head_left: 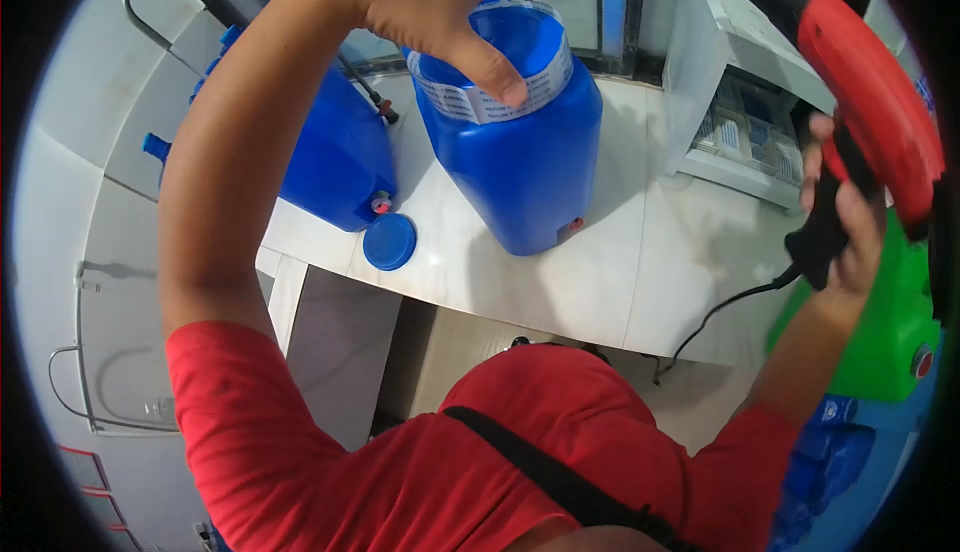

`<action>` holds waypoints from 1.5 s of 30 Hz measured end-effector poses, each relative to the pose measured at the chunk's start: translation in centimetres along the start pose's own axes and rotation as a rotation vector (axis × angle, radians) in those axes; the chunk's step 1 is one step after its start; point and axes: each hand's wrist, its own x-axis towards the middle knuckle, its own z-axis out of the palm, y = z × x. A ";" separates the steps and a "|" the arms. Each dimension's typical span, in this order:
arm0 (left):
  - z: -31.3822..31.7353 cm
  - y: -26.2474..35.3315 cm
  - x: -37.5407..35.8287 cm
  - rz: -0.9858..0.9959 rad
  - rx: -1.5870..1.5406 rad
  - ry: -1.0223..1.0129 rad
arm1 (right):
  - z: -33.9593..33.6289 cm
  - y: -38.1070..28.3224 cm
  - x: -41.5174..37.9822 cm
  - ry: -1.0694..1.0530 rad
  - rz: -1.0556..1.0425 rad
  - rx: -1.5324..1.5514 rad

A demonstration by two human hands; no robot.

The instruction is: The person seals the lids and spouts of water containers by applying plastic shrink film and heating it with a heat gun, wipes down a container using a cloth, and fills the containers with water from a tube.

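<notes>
A blue plastic container [520, 177] stands upright on the white counter, its round mouth uncapped. Around its neck runs a printed plastic band [475, 104]. My left hand [445, 17] is over the mouth, fingers spread, the thumb against the band at the near side. On the right, my right hand [845, 217] is wrapped round the black handle of a red heat gun [865, 77], held up off the counter with its black nozzle toward the upper left. A round blue cap [389, 242] lies on the counter left of the container.
Another blue container [340, 152] stands at the left. A white cabinet [700, 82] with small packets inside is at the back right. The gun's cord [715, 309] hangs past the counter's front edge. A green container [870, 322] is at the far right, above blue ones.
</notes>
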 end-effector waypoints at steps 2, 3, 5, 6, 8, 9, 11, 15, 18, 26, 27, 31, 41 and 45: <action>-2.6 3.1 -1.1 -0.076 0.041 -0.266 | 0.1 0.4 -3.2 -0.051 -0.082 -0.010; -3.3 4.5 -1.7 -0.098 0.056 -0.355 | 0.1 0.4 -4.4 -0.027 -0.091 -0.005; -3.1 6.4 -2.4 -0.124 0.100 -0.305 | 0.1 0.4 -6.6 0.007 -0.095 -0.078; -3.0 6.9 -2.5 -0.131 0.114 -0.289 | 0.5 0.3 -7.5 0.027 -0.063 -0.116; -3.1 7.0 -2.0 -0.121 0.129 -0.326 | 1.4 0.1 -9.3 0.063 0.003 -0.189; -3.1 6.9 -1.7 -0.117 0.135 -0.338 | 1.4 0.1 -10.3 0.019 0.074 -0.201; -3.4 6.5 -0.6 -0.180 0.057 -0.398 | 1.1 0.7 -12.0 -0.061 0.080 -0.189; -2.3 5.2 0.5 -0.191 0.059 -0.415 | -2.0 2.9 -15.2 -0.193 0.359 -0.241; -1.5 4.4 0.9 -0.174 0.197 -0.379 | 0.2 1.1 -13.0 -0.157 0.172 -0.081; 1.6 -0.3 2.0 -0.012 0.063 -0.139 | 1.1 1.7 -12.8 -0.225 0.273 0.086; 1.8 -0.5 2.0 -0.018 0.063 -0.135 | 0.3 2.0 -12.9 -0.350 0.240 -0.058; 0.1 1.9 2.2 -0.123 0.148 -0.223 | 0.2 1.2 -11.9 -0.543 0.211 -0.378; -2.2 5.9 0.2 -0.234 0.206 -0.296 | 0.8 3.6 -13.2 -0.278 0.248 0.115; -2.6 4.6 0.4 -0.071 -0.064 -0.391 | -0.1 1.5 -10.9 -0.854 0.043 -0.510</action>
